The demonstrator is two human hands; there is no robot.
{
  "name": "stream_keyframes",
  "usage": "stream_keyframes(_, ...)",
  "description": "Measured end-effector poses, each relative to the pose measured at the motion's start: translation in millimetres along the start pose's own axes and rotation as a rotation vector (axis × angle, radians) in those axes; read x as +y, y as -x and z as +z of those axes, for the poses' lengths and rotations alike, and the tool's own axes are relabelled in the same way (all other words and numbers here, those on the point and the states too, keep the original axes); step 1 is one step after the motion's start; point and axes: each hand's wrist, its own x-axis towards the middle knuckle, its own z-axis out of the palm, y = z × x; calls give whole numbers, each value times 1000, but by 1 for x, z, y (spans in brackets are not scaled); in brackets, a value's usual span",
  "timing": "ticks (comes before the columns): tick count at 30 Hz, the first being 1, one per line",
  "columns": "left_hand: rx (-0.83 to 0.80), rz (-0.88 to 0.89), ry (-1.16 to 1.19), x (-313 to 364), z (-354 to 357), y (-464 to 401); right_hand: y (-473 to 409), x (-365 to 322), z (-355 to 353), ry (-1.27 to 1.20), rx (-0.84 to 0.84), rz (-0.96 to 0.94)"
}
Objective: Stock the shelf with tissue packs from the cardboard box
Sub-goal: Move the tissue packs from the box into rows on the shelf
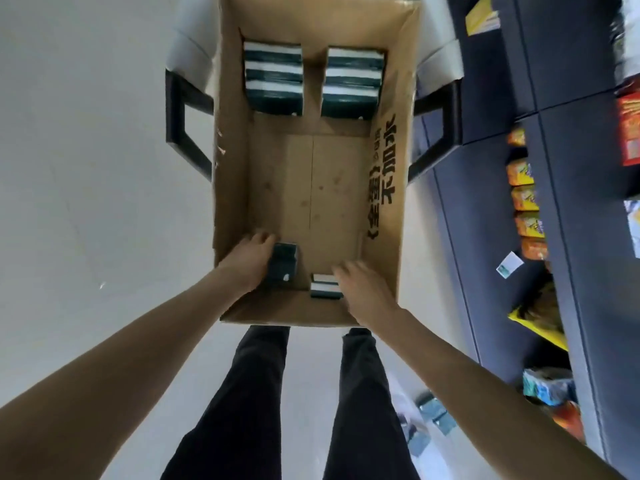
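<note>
tissue pack (284, 263) | left hand (251, 261) grips; right hand (360, 289) on another pack (323, 286)

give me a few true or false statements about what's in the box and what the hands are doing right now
1. Both hands are inside the cardboard box. True.
2. The left hand grips a dark pack at the near end of the box. True.
3. The right hand is up at the shelf. False: it is down in the box, at the striped pack by the near wall; whether its fingers have closed on the pack cannot be told.
4. The box is full of packs. False: only two stacks stand at the far end, two packs lie at the near end, and bare cardboard lies between.
5. The two far stacks touch. False: a gap separates them.
</note>
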Motion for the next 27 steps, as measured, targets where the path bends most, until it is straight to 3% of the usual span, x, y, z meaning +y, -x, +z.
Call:
stream_keyframes(5, -50, -108, -62, 16, 35, -31, -30, -6, 27, -2, -35, 100)
stream_keyframes(12, 16, -102, -212, 21, 43, -43, -50, -9, 37, 39, -51, 129)
stream_keyframes(18, -105, -68, -357, 11, 35, -42, -51, -2, 39, 53, -47, 152)
stream_keyframes(27, -145, -2, -237, 5, 30, -29, -50, -3, 30, -3, -7, 187)
